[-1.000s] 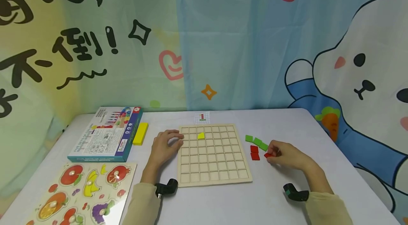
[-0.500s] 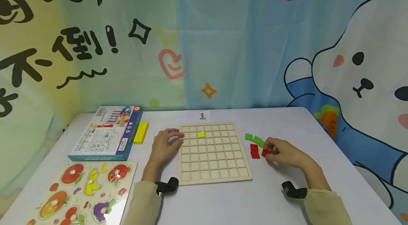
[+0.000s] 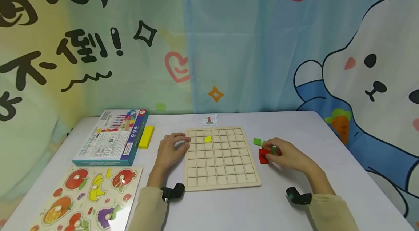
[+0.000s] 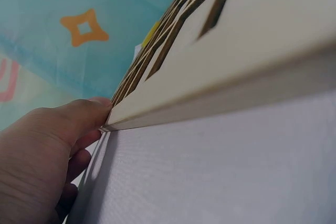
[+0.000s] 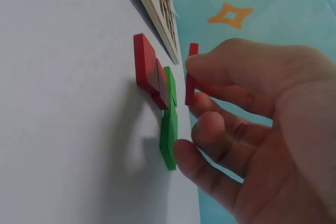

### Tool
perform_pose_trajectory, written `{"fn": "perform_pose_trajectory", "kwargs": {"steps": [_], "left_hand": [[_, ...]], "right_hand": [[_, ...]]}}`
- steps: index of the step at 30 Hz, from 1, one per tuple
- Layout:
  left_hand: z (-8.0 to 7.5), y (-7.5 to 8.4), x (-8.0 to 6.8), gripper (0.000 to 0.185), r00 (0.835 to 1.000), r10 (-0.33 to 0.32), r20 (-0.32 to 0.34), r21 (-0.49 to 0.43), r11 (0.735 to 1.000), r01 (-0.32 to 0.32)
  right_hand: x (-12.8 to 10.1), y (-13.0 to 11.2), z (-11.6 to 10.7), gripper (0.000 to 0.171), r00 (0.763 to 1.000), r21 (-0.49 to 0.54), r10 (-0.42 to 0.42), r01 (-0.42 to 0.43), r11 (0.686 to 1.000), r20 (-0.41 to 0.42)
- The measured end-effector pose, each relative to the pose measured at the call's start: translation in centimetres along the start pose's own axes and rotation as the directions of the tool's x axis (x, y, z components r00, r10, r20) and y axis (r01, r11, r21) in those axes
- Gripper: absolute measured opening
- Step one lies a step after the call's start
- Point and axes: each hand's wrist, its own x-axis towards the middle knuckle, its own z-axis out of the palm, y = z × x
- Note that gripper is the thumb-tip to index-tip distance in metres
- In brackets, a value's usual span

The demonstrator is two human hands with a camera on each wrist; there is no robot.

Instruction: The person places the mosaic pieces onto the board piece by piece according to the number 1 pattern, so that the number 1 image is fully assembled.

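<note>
My right hand [image 3: 286, 154] pinches a red square tile [image 5: 190, 93] between thumb and fingers, raised above the table. Below it lie two other red tiles [image 5: 148, 66] and several green tiles [image 5: 168, 137], partly hidden by the hand in the head view. A wooden grid board [image 3: 222, 181] lies left of them, with one yellow tile [image 3: 208, 139] in a cell of its second row. At the board's left edge, near the far corner, my left hand [image 3: 171, 151] touches the rim with thumb and fingers loosely bent.
Behind the board is a small pattern card [image 3: 214, 120]. To the left lie a boxed game [image 3: 111, 136], a yellow block [image 3: 146, 137] and a fruit puzzle board [image 3: 111, 198]. A printed curtain [image 3: 229, 42] hangs behind the white table [image 3: 229, 209].
The right hand has lifted the red tile and carried it left, over the other tiles toward the board. The left hand has stayed at the board's edge.
</note>
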Motion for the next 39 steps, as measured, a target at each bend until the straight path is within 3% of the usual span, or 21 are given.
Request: {"fn": "perform_pose_trajectory", "kwargs": {"steps": [4,11,19,28,39], "left_hand": [[0.0,0.0,0.0,0.017,1.0,0.013,-0.011,0.001,1.0,-0.013],[0.0,0.0,0.2,0.015,0.999,-0.025,0.027,-0.008,1.0,0.026],[-0.1,-0.1,0.1,0.014,0.999,-0.039,0.023,-0.016,0.999,0.039],[-0.1,-0.1,0.2,0.013,1.0,0.002,-0.009,-0.015,1.0,-0.002],[0.0,-0.1,0.1,0.012,1.0,-0.013,0.004,-0.017,1.0,0.013]], "right_hand": [[0.5,-0.2,0.4,0.028,0.999,0.003,-0.044,0.044,0.999,-0.019],[1.1,-0.5,1.1,0.025,0.997,0.031,-0.061,0.062,0.998,-0.042],[1.8,-0.7,1.8,0.027,0.99,0.079,-0.131,0.134,0.988,-0.046],[3.3,-1.7,2.2,0.029,0.991,0.063,-0.128,0.13,0.99,-0.035],[5.4,-2.9,3.3,0.032,0.978,0.074,-0.208,0.209,0.975,-0.026]]}}
